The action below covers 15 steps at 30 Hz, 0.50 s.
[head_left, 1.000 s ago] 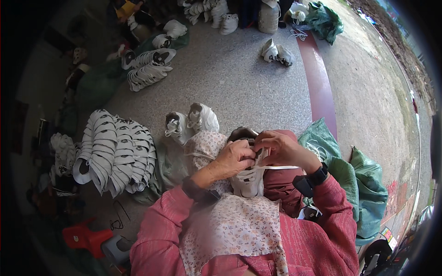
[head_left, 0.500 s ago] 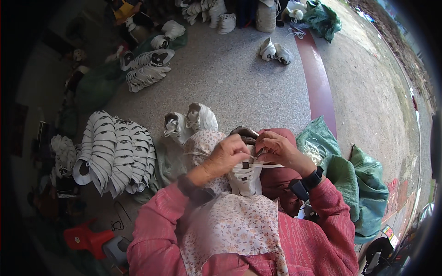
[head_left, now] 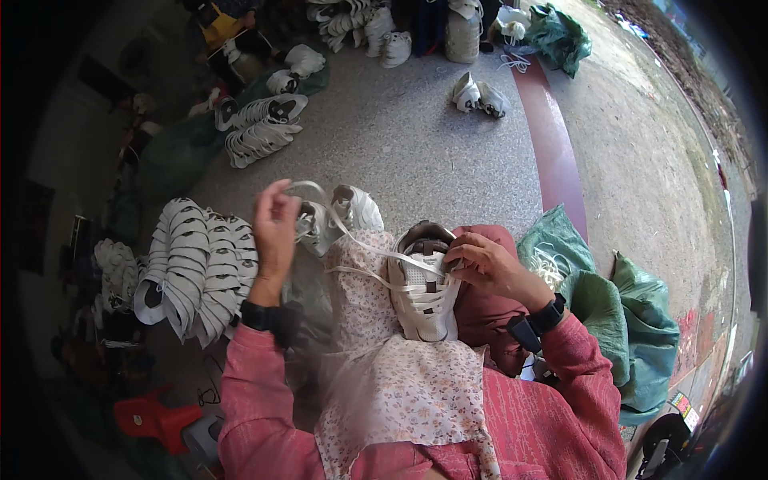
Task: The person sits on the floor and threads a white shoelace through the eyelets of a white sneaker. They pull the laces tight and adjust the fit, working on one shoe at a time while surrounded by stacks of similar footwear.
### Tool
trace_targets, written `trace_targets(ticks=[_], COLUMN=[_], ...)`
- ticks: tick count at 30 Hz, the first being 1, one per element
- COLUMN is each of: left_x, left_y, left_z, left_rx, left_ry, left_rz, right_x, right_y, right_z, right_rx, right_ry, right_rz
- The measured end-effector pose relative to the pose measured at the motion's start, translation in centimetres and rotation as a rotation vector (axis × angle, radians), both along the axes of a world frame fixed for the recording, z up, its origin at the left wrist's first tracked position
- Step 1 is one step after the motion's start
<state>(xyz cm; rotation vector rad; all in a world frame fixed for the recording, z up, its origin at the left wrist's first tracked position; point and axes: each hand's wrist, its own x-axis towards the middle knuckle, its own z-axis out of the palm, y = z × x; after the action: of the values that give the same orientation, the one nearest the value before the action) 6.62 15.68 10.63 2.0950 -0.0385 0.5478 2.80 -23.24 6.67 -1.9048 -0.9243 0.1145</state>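
On my lap rests a white sneaker (head_left: 426, 314) with a brown lining, its toe toward me. A white shoelace (head_left: 324, 200) is threaded through its upper eyelets. My left hand (head_left: 276, 228) is raised out to the left, fingers closed on one end of that lace, which runs slack back to the sneaker. With my right hand (head_left: 494, 268) I grip the sneaker's right side by the eyelets; its fingertips partly hide the edge there. A second stretch of lace crosses the flowered apron (head_left: 416, 392) on my left thigh.
Beyond my left knee stands a pair of laced sneakers (head_left: 358, 210). Stacked white shoe uppers (head_left: 180, 260) lie at the left. Green sacks (head_left: 644, 336) and a bundle of white laces (head_left: 548, 266) are on the right. A red plastic object (head_left: 156, 418) sits lower left.
My left hand has moved from the sneaker up and to the left, drawing the lace out with it. My right hand has stayed at the sneaker's right side.
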Motion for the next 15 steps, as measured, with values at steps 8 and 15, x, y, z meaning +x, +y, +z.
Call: trace_targets(ticks=[8, 15], left_x=[-3.4, -2.7], left_y=[-13.5, -14.3], left_z=[-2.1, -4.6], left_rx=[0.376, 0.433], left_ry=[-0.066, -0.039], left_rz=[-0.756, -0.838], right_x=[-3.8, -4.4], right_y=[1.1, 2.1], right_z=[1.2, -0.9], right_rx=[-0.037, -0.246], right_ry=[0.177, 0.119], right_rz=[-0.229, -0.263])
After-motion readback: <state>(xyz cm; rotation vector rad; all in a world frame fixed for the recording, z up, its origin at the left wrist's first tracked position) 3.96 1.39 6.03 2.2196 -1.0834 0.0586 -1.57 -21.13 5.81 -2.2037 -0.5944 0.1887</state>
